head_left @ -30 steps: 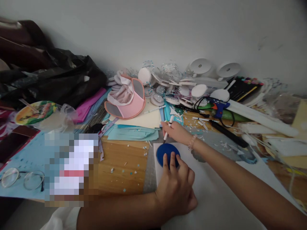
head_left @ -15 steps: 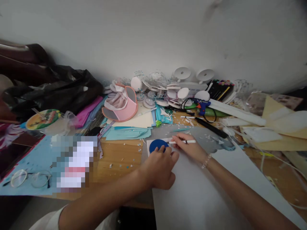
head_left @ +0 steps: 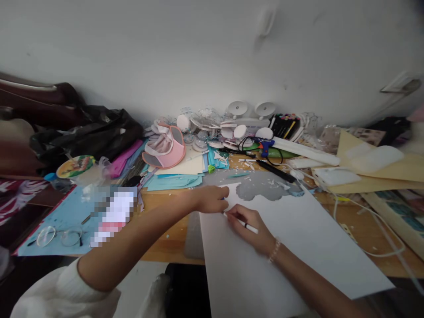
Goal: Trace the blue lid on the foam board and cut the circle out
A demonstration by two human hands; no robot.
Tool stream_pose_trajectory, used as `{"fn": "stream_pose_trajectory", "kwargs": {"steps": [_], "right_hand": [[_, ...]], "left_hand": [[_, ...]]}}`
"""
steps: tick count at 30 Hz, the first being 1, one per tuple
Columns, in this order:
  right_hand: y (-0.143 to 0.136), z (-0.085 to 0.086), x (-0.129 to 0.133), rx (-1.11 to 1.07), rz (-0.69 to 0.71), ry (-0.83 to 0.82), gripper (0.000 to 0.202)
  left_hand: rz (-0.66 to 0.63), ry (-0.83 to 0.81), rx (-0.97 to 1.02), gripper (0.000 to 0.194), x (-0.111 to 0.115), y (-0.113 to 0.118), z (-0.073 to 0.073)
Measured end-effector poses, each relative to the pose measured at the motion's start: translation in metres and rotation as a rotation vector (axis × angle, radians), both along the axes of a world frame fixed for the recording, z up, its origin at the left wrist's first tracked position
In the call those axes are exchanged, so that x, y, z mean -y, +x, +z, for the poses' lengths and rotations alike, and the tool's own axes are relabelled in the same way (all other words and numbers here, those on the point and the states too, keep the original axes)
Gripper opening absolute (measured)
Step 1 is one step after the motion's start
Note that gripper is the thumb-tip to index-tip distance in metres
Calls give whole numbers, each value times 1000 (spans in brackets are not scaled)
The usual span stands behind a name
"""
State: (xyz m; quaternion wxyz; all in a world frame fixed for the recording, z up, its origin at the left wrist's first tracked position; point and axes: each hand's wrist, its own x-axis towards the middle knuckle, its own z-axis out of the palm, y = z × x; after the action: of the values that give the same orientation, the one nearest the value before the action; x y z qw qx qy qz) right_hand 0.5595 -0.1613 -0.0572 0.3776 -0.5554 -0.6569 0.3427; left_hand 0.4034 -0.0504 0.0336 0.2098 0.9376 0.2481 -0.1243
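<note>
Moving round the disc (head_left: 223,198), the pen (head_left: 251,228) has gone from its R side to its near side. In the head view, the L hand (head_left: 210,198) is now over the disc, so just a bit of blue peeks out. That means the pen tip is still v. close to the disc, but any line there is too small to see.

The R hand (head_left: 248,225) grips the pen w/ fingers pinched, tip down nr the L hand. The L hand has its fingers bent over the disc; can't tell if it grips it or just presses. The disc is nr the far L corner of the big white sheet (head_left: 291,234). The sheet has a wavy cut edge on its far side, w/ a grey mat (head_left: 265,187) showing there.

The wood table (head_left: 168,247) is messy, w/ paper bits about. Past the sheet are a black tube (head_left: 274,171), a blue glue gun (head_left: 266,147) & lots of white round things. To the L are blue-green papers (head_left: 175,182), w/ a pink hat (head_left: 172,154) nr them, & glasses (head_left: 46,237) on a blue sheet (head_left: 66,207). A big black bag (head_left: 115,132) sits far L. Behind it all is a plain grey wall (head_left: 198,57), w/ a socket (head_left: 399,84) on the R.
</note>
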Motion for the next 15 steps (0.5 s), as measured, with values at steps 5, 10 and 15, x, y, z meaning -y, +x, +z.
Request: {"fn": "stream_pose_trajectory", "kwargs": {"steps": [5,10,15], "right_hand": [[-6,2,2,20,40,36,22],[-13,2,0,68,113,80,20],[-28,0,-6,205,156,151,12]], "left_hand": [[26,-45,-43,31,-4,6,6],[24,-57,-42,34,-7,7,4],[2,-67,-55,34,-10,7,5]]}}
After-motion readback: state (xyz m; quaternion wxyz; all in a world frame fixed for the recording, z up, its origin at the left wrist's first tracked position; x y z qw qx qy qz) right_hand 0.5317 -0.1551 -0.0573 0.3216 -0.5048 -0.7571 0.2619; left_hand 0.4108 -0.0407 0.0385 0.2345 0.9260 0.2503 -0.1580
